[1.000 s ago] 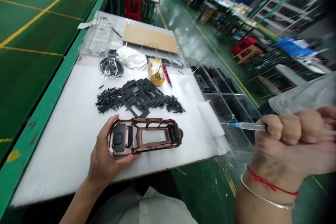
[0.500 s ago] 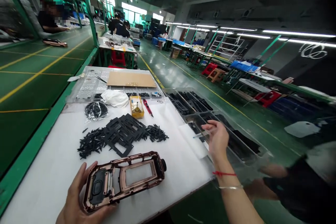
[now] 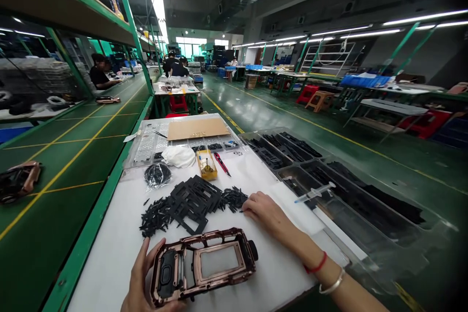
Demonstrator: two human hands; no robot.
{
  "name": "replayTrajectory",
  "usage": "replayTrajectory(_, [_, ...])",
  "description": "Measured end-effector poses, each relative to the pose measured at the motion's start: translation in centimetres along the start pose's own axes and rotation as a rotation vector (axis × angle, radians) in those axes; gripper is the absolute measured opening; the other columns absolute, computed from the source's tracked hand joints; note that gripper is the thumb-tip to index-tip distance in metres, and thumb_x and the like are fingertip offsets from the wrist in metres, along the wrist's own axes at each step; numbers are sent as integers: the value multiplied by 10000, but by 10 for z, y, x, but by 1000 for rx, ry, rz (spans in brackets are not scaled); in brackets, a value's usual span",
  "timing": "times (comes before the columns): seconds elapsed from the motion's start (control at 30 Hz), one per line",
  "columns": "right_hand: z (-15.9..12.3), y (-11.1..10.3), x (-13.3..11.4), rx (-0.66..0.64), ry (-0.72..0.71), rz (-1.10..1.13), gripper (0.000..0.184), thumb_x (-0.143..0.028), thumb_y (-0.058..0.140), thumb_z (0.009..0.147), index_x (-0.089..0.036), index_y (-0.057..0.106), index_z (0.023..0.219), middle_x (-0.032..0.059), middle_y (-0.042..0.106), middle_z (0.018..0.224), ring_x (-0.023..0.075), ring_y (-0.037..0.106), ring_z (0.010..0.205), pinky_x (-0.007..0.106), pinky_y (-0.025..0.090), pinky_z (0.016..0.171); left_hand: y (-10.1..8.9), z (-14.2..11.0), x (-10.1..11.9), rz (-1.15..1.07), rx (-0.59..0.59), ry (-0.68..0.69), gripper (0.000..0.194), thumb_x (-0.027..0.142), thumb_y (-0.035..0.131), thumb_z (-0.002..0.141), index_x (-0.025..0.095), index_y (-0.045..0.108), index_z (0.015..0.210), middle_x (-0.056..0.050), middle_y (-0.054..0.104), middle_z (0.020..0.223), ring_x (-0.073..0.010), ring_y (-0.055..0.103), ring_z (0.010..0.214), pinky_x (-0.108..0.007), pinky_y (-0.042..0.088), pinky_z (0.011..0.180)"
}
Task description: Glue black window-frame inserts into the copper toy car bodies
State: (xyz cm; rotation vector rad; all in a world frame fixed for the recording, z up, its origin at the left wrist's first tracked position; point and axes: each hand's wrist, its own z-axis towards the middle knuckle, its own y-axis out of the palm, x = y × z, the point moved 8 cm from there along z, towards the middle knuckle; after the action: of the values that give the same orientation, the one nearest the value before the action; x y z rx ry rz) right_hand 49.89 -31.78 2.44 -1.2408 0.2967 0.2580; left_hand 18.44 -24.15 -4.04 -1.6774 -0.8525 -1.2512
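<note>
Syringe (image 3: 315, 193) now down on clear plastic tray (image 3: 387, 253); right hand (image 3: 265, 213) open, fingers released; left hand (image 3: 141, 280) grasping copper metal frame (image 3: 203, 267).

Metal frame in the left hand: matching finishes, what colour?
The metal frame is rose-copper with black parts; the head view shows it best.
</note>
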Motion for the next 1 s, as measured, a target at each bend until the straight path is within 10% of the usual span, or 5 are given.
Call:
replayTrajectory(0.17, [6,23,3,-92,33,-18,145,-69,498,870,-157,584,794,80,566,828,240,482,831,360,390,753,1,-5,15,43,1,77,1022,483,758,667,367,147,1479,-83,383,1491,-321,401,1353,-490,423,1075])
replayTrajectory(0.7, [-11,-6,-28,-283,467,923,347,-423,617,791,-120,549,947,39,598,785,148,591,724,295,515,685,1,-7,13,42,-35,139,1042,433,792,673,370,137,1481,-94,339,1509,-292,355,1377,-509,319,1133])
replayTrajectory(1.0, [-8,6,-54,-346,529,1055,328,-375,690,765,-112,626,951,30,635,758,139,611,695,266,528,681,-17,-24,22,270,76,260,982,519,751,702,315,199,1488,-97,337,1506,-318,327,1382,-532,296,1133])
